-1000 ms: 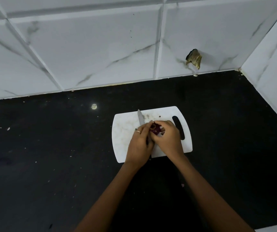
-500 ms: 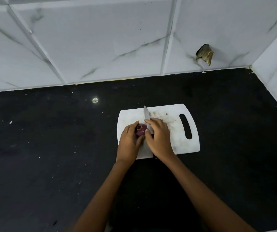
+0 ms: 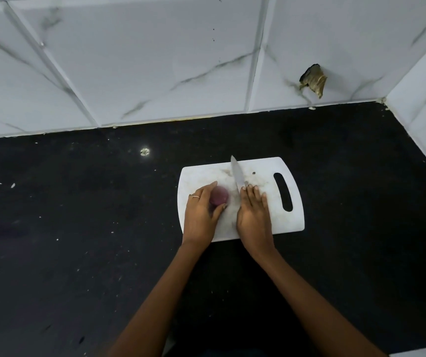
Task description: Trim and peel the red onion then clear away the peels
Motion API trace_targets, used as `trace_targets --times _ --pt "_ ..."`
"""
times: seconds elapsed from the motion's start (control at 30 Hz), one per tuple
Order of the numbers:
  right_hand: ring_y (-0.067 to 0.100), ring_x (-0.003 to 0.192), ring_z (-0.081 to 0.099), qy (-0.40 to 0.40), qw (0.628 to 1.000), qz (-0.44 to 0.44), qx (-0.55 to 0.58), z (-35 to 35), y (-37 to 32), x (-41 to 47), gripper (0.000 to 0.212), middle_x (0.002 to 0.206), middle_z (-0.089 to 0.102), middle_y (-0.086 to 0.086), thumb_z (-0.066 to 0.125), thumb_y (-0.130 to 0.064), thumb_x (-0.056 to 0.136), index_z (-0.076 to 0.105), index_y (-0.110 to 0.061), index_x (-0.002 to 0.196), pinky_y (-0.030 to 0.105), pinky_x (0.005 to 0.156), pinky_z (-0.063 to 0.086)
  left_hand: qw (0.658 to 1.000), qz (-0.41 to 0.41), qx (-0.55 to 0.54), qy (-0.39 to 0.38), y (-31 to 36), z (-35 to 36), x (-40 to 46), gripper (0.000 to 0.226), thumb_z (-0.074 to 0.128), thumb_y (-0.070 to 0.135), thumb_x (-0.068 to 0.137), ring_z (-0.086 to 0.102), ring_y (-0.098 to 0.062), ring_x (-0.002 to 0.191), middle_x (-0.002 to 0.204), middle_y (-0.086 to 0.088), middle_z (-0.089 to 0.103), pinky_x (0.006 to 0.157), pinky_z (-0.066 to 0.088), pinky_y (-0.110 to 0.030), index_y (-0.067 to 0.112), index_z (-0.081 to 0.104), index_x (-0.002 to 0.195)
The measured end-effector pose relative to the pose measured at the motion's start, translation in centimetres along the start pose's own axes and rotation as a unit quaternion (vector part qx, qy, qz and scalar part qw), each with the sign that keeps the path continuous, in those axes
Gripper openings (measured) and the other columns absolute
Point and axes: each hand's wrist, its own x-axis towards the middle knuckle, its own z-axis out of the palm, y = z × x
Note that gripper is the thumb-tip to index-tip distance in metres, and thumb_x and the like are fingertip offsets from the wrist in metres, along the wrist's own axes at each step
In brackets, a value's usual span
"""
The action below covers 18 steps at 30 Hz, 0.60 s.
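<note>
On the white cutting board [image 3: 263, 222] my left hand [image 3: 200, 215] grips the red onion [image 3: 219, 196]; right hand [image 3: 254, 215] holds the knife [image 3: 237, 173], I think. Tuck fingertips, trim slowly.

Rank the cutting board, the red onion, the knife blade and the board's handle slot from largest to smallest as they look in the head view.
1. Cutting board
2. Knife blade; only the part clear of the right hand counts
3. Handle slot, close to the blade in length, so that order is unsure
4. Red onion, partly hidden by the left hand
</note>
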Motion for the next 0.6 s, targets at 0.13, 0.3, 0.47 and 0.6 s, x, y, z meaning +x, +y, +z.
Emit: trace_targets --times 0.13,0.3,0.47,0.6 --pt "0.038 0.116 0.059 0.011 1.000 0.006 -0.014 -0.3 1.4 -0.4 0.048 0.119 0.063 0.024 0.034 -0.011 0.082 0.061 0.007 0.117 0.053 0.101 0.032 0.999 0.006 -0.032 0.001 0.6 0.8 0.1 0.047 0.066 0.015 0.086 0.047 -0.017 0.116 0.129 -0.003 0.055 0.101 0.037 -0.025 0.015 0.051 0.131" --pt "0.038 0.118 0.057 0.025 0.999 0.028 0.008 -0.4 2.2 -1.1 0.048 0.120 0.063 0.023 0.030 -0.007 0.084 0.060 0.006 0.118 0.053 0.103 0.034 0.995 -0.011 -0.095 0.000 1.8 1.9 -0.3 0.041 0.062 0.012 0.089 0.050 -0.018 0.116 0.126 -0.005 0.055 0.097 0.039 -0.022 0.013 0.051 0.129" --pt "0.037 0.119 0.056 0.031 0.999 0.027 0.023 -0.4 2.4 -1.6 0.045 0.123 0.061 0.024 0.032 -0.008 0.087 0.058 0.008 0.121 0.051 0.104 0.035 0.992 -0.008 -0.126 -0.006 2.4 2.6 -0.9 0.036 0.057 0.017 0.093 0.051 -0.015 0.116 0.126 -0.001 0.055 0.099 0.040 -0.022 0.017 0.050 0.128" --pt "0.037 0.123 0.053 0.027 0.998 0.024 0.042 -0.7 2.3 -1.7 0.048 0.126 0.059 0.024 0.030 -0.011 0.088 0.057 0.007 0.123 0.050 0.106 0.031 0.996 0.011 -0.086 0.009 1.5 2.4 -1.0 0.040 0.062 0.022 0.089 0.050 -0.015 0.113 0.124 -0.001 0.057 0.103 0.041 -0.044 0.015 0.049 0.127"
